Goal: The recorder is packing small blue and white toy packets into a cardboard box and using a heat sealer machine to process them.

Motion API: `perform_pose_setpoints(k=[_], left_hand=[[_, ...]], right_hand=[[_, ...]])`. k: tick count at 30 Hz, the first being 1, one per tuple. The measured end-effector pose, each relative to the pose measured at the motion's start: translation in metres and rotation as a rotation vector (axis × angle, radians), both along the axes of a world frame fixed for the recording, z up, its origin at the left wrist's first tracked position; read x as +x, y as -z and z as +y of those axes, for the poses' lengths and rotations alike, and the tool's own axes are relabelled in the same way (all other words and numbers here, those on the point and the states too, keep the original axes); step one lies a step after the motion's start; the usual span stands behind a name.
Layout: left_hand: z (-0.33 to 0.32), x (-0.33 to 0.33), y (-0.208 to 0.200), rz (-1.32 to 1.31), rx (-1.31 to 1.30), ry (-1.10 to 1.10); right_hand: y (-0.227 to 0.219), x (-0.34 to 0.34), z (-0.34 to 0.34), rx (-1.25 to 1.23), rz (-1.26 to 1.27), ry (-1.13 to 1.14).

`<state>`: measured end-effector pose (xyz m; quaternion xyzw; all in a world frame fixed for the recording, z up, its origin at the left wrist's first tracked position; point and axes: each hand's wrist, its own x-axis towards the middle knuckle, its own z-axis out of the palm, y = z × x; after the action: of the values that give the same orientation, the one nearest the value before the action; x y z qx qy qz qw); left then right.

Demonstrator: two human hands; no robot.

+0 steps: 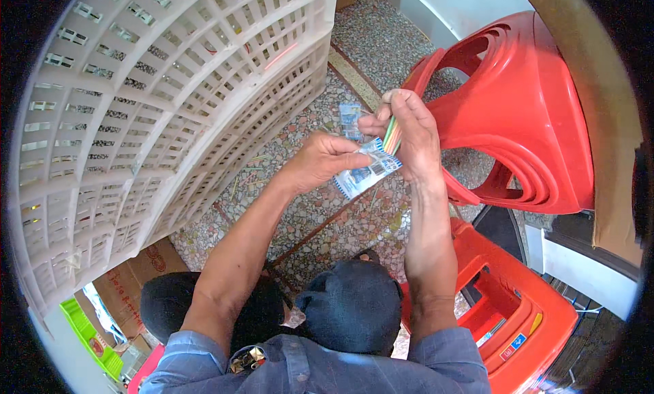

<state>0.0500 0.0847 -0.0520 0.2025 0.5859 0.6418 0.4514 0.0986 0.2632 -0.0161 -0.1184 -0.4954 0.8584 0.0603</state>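
Observation:
My left hand (325, 163) pinches a small blue-and-white plastic packet (364, 174) between thumb and fingers, and the packet hangs tilted below the grip. A bundle of thin green, yellow and orange sticks (392, 136) is in my right hand (412, 131), whose fingers curl round it. The lower ends of the sticks meet the packet's upper edge; whether they are inside it I cannot tell. Just beyond my hands shows a second blue-and-white packet (350, 120), and I cannot tell if it lies on the floor or touches my right fingertips.
A large white slatted plastic crate (146, 165) stands at the left. Stacked red plastic stools (545, 121) lie on their side at the right, with another red stool (538, 305) nearer. Loose thin sticks (255, 176) are scattered on the speckled floor (300, 210). A cardboard box (139, 275) sits lower left.

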Motion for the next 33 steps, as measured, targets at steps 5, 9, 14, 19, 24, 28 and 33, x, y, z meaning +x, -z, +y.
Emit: perform_pose_setpoints(k=[5, 9, 14, 19, 24, 28, 33], left_hand=[[0.0, 0.0, 0.005, -0.038, 0.039, -0.02], [0.003, 0.001, 0.008, -0.19, 0.068, -0.093], [0.009, 0.008, 0.008, -0.304, 0.147, -0.208], [0.018, 0.02, 0.012, -0.345, 0.173, -0.307], [0.025, 0.025, 0.011, -0.4, 0.265, -0.468], [0.025, 0.018, 0.007, -0.351, 0.253, -0.48], [0.023, 0.011, 0.003, -0.288, 0.301, -0.459]], right_hand=[[-0.005, 0.0, 0.001, -0.067, 0.059, -0.099], [-0.002, 0.0, -0.005, -0.035, 0.135, -0.009], [0.005, 0.0, -0.006, -0.046, 0.153, 0.104], [0.006, 0.002, -0.01, -0.072, 0.039, 0.198], [0.001, 0.003, -0.014, 0.047, 0.045, 0.203], [0.002, -0.002, -0.006, 0.027, 0.061, 0.045], [-0.014, -0.003, 0.001, 0.675, 0.111, -0.239]])
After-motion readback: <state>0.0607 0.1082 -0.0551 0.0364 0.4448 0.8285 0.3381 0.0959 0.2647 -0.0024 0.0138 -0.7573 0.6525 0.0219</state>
